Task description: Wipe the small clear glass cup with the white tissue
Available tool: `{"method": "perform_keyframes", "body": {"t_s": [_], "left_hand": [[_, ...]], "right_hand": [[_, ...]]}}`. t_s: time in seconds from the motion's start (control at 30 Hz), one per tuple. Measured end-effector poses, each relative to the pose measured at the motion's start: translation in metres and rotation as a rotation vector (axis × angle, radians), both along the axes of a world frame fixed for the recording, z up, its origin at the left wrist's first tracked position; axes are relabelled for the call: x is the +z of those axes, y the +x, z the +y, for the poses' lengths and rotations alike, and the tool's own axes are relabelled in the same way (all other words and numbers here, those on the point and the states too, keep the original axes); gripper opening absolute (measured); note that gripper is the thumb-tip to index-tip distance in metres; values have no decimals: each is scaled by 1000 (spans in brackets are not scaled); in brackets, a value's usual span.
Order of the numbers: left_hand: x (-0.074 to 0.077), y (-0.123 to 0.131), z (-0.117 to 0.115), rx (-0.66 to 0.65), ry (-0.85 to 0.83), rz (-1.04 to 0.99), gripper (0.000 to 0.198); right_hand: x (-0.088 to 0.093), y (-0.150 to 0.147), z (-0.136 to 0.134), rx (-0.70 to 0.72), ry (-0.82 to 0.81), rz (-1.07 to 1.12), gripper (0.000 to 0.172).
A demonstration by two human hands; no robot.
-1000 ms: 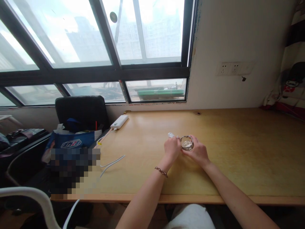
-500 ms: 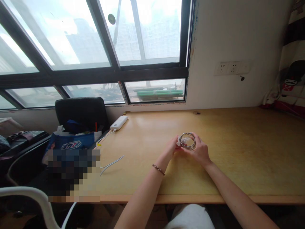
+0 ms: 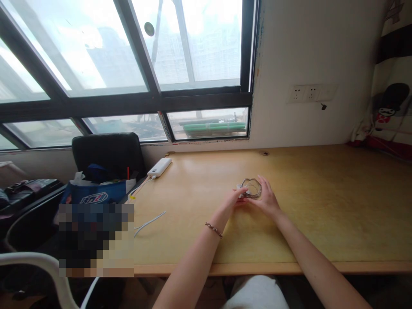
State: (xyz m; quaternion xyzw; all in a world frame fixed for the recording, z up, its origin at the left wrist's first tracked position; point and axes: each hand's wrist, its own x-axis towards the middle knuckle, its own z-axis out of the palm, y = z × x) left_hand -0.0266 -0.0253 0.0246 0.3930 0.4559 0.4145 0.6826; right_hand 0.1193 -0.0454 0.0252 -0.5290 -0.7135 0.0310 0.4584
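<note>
Above the wooden desk (image 3: 193, 231), both hands hold a ring-shaped wire coil (image 3: 261, 189), greyish-brown and thin, with a pale loop inside it. My left hand (image 3: 234, 200), a braided bracelet on its wrist, is closed on the coil's left side with the thumb laid over it. Beside that thumb shows a small whitish piece (image 3: 238, 187), too small to make out. My right hand (image 3: 268, 201) curves round the right side of the coil, its fingers behind and its thumb in front underneath.
A white power bank (image 3: 160, 167) with a cable plugged in lies at the desk's back left. Another white cable (image 3: 151, 222) crosses the left edge. A black chair (image 3: 107, 154) with a blue bag (image 3: 99, 193) stands on the left. Wall sockets (image 3: 304, 93) are at the back.
The coil has turned slightly and looks more angular in outline. My left thumb has moved over its left side, and my right fingers have straightened somewhat. The view has shifted a little.
</note>
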Motion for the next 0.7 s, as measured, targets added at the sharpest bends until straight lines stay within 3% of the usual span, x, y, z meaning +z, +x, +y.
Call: {"method": "perform_keyframes", "body": {"t_s": [0.1, 0.2, 0.27, 0.5, 0.7], "left_hand": [[-4, 2, 1, 44, 18, -12, 33], [-7, 3, 1, 54, 63, -42, 34], [-8, 5, 1, 54, 97, -43, 34], [-7, 5, -1, -27, 222, -57, 39], [-6, 4, 2, 31, 200, -1, 30]], "right_hand": [[4, 0, -4, -85, 65, -98, 67], [5, -2, -9, -18, 38, -196, 32], [3, -4, -11, 23, 19, -226, 23], [-2, 1, -3, -103, 49, -182, 26], [-3, 64, 43, -364, 105, -207, 31]]}}
